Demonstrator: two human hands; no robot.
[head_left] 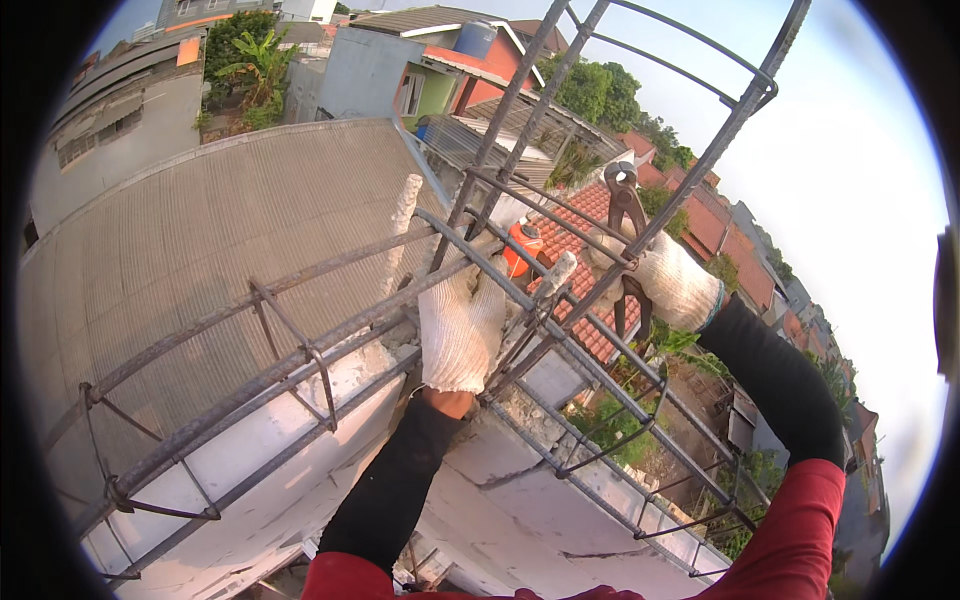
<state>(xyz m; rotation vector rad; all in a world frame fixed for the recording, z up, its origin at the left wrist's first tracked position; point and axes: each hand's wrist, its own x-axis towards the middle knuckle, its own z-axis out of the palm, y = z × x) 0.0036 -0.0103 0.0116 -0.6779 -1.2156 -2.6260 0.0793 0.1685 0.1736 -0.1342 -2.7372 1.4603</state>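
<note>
My left hand (pixel 462 325), in a white knitted glove, is closed at the junction where the upright rebar cage (pixel 740 112) meets the horizontal cages (pixel 200 438). Its fingertips are partly hidden among the bars, so what they grip is unclear. My right hand (pixel 665 275), also gloved, grips dark steel pincers (pixel 622 205) held upright, jaws at the top, just behind an upright bar. An orange object (pixel 525 243), too unclear to name, shows just beyond my left fingertips. Pale rough stubs (pixel 402 225) stand up beside the bars.
A concrete wall (pixel 500 455) runs beneath the cages, high above the surroundings. Left is a corrugated roof (pixel 200 230); beyond the junction are a red tiled roof (pixel 595 325), houses (pixel 365 70) and trees (pixel 580 90). Rebar crosses the space in front of both forearms.
</note>
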